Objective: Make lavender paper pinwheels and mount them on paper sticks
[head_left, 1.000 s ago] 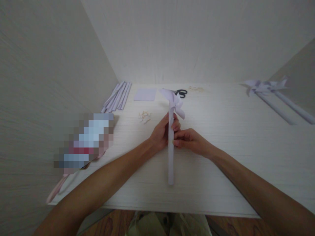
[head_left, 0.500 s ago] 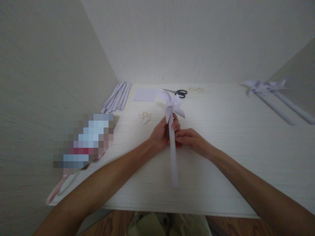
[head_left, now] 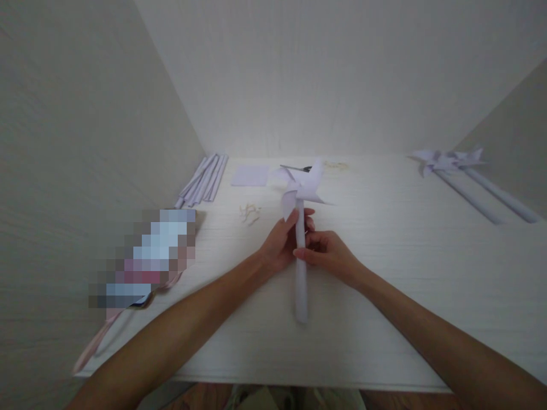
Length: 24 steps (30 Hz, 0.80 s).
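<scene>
A white paper pinwheel on a rolled paper stick is held upright over the middle of the table. My left hand is closed round the stick just below the blades, its fingers partly behind it. Lower down, my right hand grips the same stick, thumb across the front and fingers curled behind. The stick's lower end hangs free beneath both hands. Behind the blades lies a pair of scissors, its handles mostly covered by the pinwheel.
Several rolled paper sticks lie at the back left beside a square paper sheet. Small thin pieces are scattered nearer, others farther back. Two pinwheels rest at the right. A pixelated item lies left.
My right thumb has come across the front of the stick, and the hand now grips it. The pinwheel's blades have turned. The view has tipped up slightly.
</scene>
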Available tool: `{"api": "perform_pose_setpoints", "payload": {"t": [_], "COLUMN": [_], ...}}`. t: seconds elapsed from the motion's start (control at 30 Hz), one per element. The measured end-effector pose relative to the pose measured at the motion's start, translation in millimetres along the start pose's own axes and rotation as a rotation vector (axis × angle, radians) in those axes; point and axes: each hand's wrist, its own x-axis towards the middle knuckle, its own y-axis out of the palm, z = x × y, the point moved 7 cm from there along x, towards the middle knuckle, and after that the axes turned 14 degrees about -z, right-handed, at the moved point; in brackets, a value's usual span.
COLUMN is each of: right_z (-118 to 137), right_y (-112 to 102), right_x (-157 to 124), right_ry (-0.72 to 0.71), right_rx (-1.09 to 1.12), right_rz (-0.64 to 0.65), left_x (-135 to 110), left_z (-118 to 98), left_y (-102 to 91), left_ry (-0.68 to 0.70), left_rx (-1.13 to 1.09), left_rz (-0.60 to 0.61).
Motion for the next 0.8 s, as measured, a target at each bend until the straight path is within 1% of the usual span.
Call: {"api": "perform_pose_setpoints", "payload": {"t": [0.1, 0.17, 0.23, 0.3, 0.4, 0.53, 0.67, 0.73, 0.8], "right_z": [1, 2, 1, 1, 1, 3, 4, 2, 1], "right_y": [-6, -9, -11, -11, -11, -13, -24, -33, -46], "right_x": [1, 2, 3, 4, 5, 5, 4, 4, 3], "right_ry": [0.013, 0.02, 0.029, 0.037, 0.041, 0.023, -0.032, -0.054, -0.081], "right_rx": [0.018, 0.043, 0.075, 0.104, 0.113, 0.092, 0.141, 0.139, 0.15], "right_rz": [-0.081, -0.119, -0.141, -0.151, -0.15, -0.184, -0.326, -0.435, -0.575], "left_x": [0, -1, -2, -2, -2, 0, 3, 4, 3], "left_z": [2, 4, 7, 8, 8, 7, 3, 2, 2], "left_y": [-1.0, 0.2, 2.3, 2.5, 1.1, 1.2, -2.1, -4.3, -4.9], "left_ry": [0.003, 0.001, -0.005, 0.0, 0.011, 0.0, 0.017, 0.036, 0.045], "left_rx": [0.065, 0.113, 0.148, 0.17, 0.176, 0.099, -0.01, -0.02, 0.008], "left_rz": [-0.016, -0.006, 0.018, 0.016, -0.008, -0.005, -0.052, -0.085, -0.102]}}
